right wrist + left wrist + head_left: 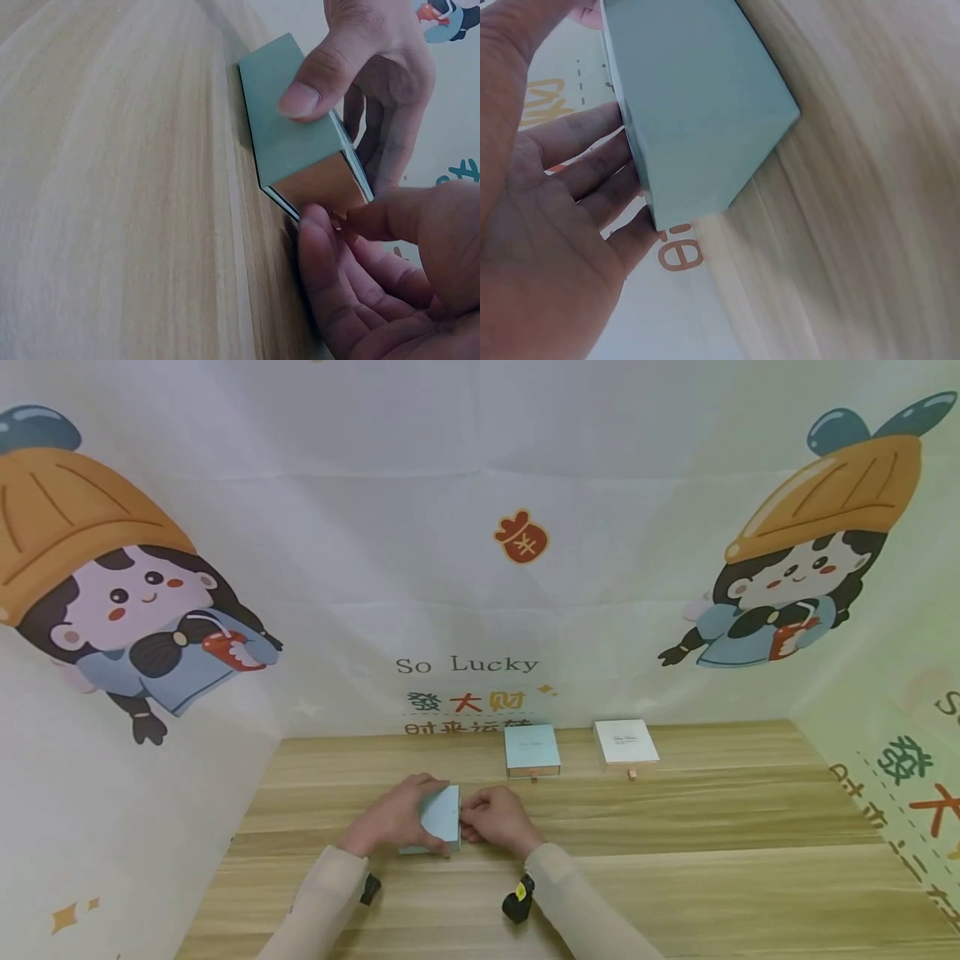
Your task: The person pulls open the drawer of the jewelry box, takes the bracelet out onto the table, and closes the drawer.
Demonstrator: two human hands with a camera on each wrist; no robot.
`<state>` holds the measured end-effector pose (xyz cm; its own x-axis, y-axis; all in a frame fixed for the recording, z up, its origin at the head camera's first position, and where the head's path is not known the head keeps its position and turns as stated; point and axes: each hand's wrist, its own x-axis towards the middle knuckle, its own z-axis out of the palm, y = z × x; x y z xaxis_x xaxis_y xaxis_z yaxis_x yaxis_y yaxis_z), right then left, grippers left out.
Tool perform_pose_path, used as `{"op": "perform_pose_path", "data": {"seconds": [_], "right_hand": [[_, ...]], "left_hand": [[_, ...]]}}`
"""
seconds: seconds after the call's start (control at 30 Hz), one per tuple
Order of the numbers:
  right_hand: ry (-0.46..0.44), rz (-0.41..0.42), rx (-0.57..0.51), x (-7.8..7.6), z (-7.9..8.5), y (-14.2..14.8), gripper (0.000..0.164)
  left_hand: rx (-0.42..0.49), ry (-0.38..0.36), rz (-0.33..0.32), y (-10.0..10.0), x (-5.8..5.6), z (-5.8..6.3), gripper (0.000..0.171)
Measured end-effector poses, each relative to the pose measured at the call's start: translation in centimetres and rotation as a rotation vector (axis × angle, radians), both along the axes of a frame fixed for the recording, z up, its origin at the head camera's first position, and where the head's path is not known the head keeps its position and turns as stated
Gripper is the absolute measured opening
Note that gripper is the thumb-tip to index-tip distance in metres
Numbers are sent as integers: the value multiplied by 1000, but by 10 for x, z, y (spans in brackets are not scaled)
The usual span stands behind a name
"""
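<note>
the near blue box [289,146] looks like stiff card, its faces smooth and matt; its brown end panel [322,181] is smooth and paper-like, with a dull finish. the far blue box [532,747] and the white box [627,742] to its right look like smooth card too. the desk [720,814] has a smooth wood-grain surface with a faint sheen. the backdrop [367,535] is matt cloth, lightly creased, and the sleeves [322,893] are soft, matt cloth.

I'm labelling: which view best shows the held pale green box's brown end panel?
The right wrist view: the panel faces the camera, partly behind the right hand. The head view leaves it indistinct; the left wrist shows the box without it.
</note>
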<state>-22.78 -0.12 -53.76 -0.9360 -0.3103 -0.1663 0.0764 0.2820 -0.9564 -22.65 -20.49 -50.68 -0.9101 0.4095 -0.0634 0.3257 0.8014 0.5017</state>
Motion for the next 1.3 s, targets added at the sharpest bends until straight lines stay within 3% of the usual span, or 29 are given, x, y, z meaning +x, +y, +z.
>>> {"op": "perform_pose_path", "data": {"seconds": [0.23, 0.53, 0.83, 1.3], "right_hand": [[97, -32, 15, 0, -5, -5, 7], [109, -29, 45, 2, -4, -3, 6], [152, -15, 89, 0, -3, 4, 8], [176, -16, 109, 2, -1, 20, 7]], "left_hand": [[14, -31, 28, 2, 4, 2, 98], [8, -60, 35, 3, 1, 4, 96], [-5, -45, 6, 6, -2, 5, 95], [-10, -47, 26, 1, -2, 3, 98]]}}
